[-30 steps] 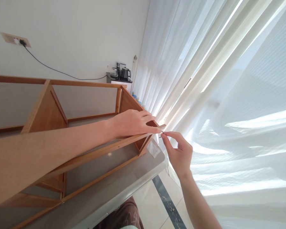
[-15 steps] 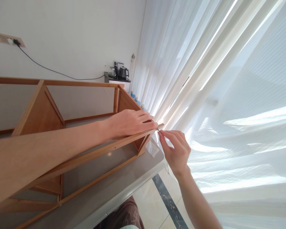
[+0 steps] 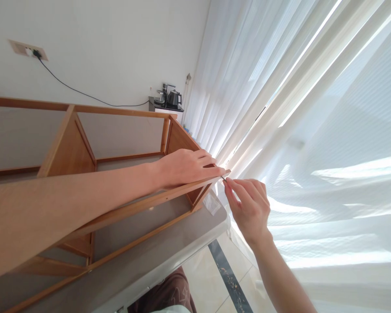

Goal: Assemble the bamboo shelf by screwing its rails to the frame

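A: Right fingers (image 3: 238,189): pinched on the thin dark pin (image 3: 224,178)?
B: Yes, thumb against index. Right hand (image 3: 251,213) is just beside the frame's (image 3: 68,150) end, forearm slanting up from lower right.
A: Pin's other end?
B: At the end of the near rail (image 3: 133,211), next to the left thumb (image 3: 215,172). Inserted or only touching, can't tell.
A: Left hand (image 3: 184,167)?
B: Back up, over the same end, arm stretched across from the left. Thumb along the rail, other fingers spread away from it. Clamping or just resting, can't tell.
A: Containers?
B: Wooden frame on the table (image 3: 179,235), bays open, a divider panel between. Clear packet (image 3: 211,203) near the table's corner, contents unclear. Behind: dark kettle (image 3: 173,99), glass pot (image 3: 160,97); insides too small to read.
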`<state>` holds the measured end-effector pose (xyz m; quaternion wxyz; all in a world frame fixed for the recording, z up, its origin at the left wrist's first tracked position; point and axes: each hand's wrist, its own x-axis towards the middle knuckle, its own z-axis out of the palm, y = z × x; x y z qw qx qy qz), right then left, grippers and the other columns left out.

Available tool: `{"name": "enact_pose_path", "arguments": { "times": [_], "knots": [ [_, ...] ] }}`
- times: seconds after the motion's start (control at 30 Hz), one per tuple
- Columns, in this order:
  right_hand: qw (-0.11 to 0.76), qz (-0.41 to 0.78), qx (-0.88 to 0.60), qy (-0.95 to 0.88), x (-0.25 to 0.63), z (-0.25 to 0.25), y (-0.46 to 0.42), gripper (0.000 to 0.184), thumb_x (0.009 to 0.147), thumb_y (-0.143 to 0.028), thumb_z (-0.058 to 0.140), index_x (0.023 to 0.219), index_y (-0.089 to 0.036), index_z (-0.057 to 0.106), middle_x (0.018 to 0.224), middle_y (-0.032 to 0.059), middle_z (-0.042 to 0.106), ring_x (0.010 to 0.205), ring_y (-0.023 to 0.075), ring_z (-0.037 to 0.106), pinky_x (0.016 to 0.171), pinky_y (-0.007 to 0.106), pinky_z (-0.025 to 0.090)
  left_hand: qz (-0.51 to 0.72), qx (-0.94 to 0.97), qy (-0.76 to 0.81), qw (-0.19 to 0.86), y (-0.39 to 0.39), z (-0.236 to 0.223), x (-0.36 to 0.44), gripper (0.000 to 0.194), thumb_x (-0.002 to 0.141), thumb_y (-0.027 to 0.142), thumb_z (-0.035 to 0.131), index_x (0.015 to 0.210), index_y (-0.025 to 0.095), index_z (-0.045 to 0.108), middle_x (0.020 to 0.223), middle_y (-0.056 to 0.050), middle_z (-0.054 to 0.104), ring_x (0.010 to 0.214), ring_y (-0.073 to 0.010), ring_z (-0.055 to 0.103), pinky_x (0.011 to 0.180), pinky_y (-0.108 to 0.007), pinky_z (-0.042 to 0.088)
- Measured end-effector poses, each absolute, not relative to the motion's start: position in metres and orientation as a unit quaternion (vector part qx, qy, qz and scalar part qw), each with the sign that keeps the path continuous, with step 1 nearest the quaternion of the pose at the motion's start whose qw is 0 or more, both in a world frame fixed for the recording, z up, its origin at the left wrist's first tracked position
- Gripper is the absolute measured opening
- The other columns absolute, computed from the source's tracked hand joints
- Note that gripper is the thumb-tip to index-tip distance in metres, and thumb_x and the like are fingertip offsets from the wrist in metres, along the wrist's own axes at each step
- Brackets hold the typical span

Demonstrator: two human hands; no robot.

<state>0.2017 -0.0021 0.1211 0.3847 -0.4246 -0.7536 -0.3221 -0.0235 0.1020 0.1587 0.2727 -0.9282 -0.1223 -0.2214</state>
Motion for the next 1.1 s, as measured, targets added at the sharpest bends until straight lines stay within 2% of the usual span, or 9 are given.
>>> {"name": "enact_pose_path", "arguments": {
  "times": [0.2, 0.37, 0.53, 0.6, 0.67, 0.73, 0.9, 1.0, 1.1],
  "knots": [
    [0.403, -0.316, -0.429, -0.744, 0.199, 0.117, -0.002, 0.024, 0.091, -0.008, 0.071, 0.107, -0.025, 0.07, 0.085, 0.0025, 0.075, 0.076, 0.0178, 0.061, 0.074, 0.034, 0.046, -0.203, -0.929, -0.136, 0.279, 0.101, 0.159, -0.023, 0.043, 0.103, 0.01, 0.045, 0.142, 0.03, 0.049, 0.124, -0.005, 0.069, 0.117, -0.019, 0.062, 0.066, -0.019, 0.05],
    [0.457, -0.233, -0.471, -0.717, 0.19, 0.118, -0.001, 0.008, 0.093, -0.016, 0.07, 0.093, -0.024, 0.071, 0.073, 0.0001, 0.067, 0.069, 0.0162, 0.059, 0.068, 0.032, 0.048, -0.184, -0.928, -0.151, 0.287, 0.099, 0.16, -0.023, 0.056, 0.101, 0.004, 0.042, 0.148, 0.035, 0.044, 0.124, -0.005, 0.068, 0.115, -0.0178, 0.062, 0.062, -0.018, 0.048],
    [0.469, -0.24, -0.465, -0.712, 0.184, 0.115, -0.002, 0.007, 0.092, -0.017, 0.071, 0.091, -0.023, 0.072, 0.072, 0.0006, 0.067, 0.07, 0.0169, 0.059, 0.069, 0.033, 0.048, -0.163, -0.931, -0.159, 0.285, 0.097, 0.164, -0.024, 0.063, 0.099, 0.002, 0.043, 0.149, 0.04, 0.043, 0.126, -0.005, 0.067, 0.116, -0.0195, 0.061, 0.061, -0.018, 0.046],
    [0.483, -0.2, -0.489, -0.698, 0.184, 0.115, -0.003, 0.005, 0.092, -0.021, 0.072, 0.089, -0.023, 0.074, 0.07, 0.0006, 0.067, 0.069, 0.0169, 0.059, 0.069, 0.033, 0.047, -0.17, -0.932, -0.155, 0.279, 0.097, 0.165, -0.024, 0.064, 0.098, 0.002, 0.044, 0.148, 0.041, 0.044, 0.126, -0.005, 0.067, 0.116, -0.0201, 0.061, 0.061, -0.018, 0.046],
    [0.513, -0.078, -0.541, -0.662, 0.185, 0.116, -0.003, 0.008, 0.091, -0.029, 0.074, 0.086, -0.023, 0.075, 0.072, 0.0006, 0.068, 0.069, 0.0166, 0.06, 0.067, 0.031, 0.048, -0.173, -0.932, -0.153, 0.281, 0.098, 0.164, -0.024, 0.063, 0.098, 0.002, 0.044, 0.148, 0.041, 0.044, 0.126, -0.005, 0.067, 0.116, -0.0206, 0.06, 0.061, -0.019, 0.046],
    [0.544, 0.096, -0.569, -0.609, 0.185, 0.117, -0.001, 0.017, 0.088, -0.038, 0.078, 0.085, -0.022, 0.076, 0.075, 0.001, 0.07, 0.07, 0.016, 0.062, 0.066, 0.03, 0.05, -0.17, -0.93, -0.151, 0.29, 0.098, 0.163, -0.024, 0.061, 0.1, 0.004, 0.043, 0.149, 0.04, 0.044, 0.126, -0.005, 0.067, 0.115, -0.0209, 0.06, 0.06, -0.02, 0.046],
    [0.583, 0.495, -0.467, -0.445, 0.182, 0.118, 0.007, 0.028, 0.082, -0.047, 0.083, 0.08, -0.021, 0.074, 0.072, -0.0021, 0.067, 0.062, 0.0102, 0.056, 0.07, 0.028, 0.056, -0.191, -0.923, -0.149, 0.299, 0.098, 0.161, -0.023, 0.05, 0.104, 0.009, 0.04, 0.146, 0.037, 0.047, 0.122, -0.004, 0.069, 0.11, -0.0195, 0.062, 0.059, -0.021, 0.045],
    [0.593, 0.622, -0.404, -0.314, 0.176, 0.119, 0.007, 0.024, 0.079, -0.042, 0.087, 0.083, -0.022, 0.073, 0.075, -0.0048, 0.068, 0.057, 0.0071, 0.056, 0.075, 0.028, 0.06, -0.189, -0.923, -0.147, 0.302, 0.098, 0.161, -0.023, 0.053, 0.104, 0.008, 0.04, 0.147, 0.037, 0.045, 0.123, -0.004, 0.068, 0.111, -0.0195, 0.062, 0.058, -0.02, 0.044],
    [0.597, 0.661, -0.381, -0.247, 0.172, 0.12, 0.004, 0.023, 0.077, -0.038, 0.09, 0.085, -0.024, 0.074, 0.075, -0.0063, 0.071, 0.055, 0.006, 0.058, 0.078, 0.027, 0.062, -0.17, -0.924, -0.151, 0.306, 0.098, 0.162, -0.023, 0.058, 0.102, 0.005, 0.04, 0.15, 0.039, 0.043, 0.125, -0.005, 0.067, 0.112, -0.0197, 0.061, 0.058, -0.02, 0.044]
  ]
}}
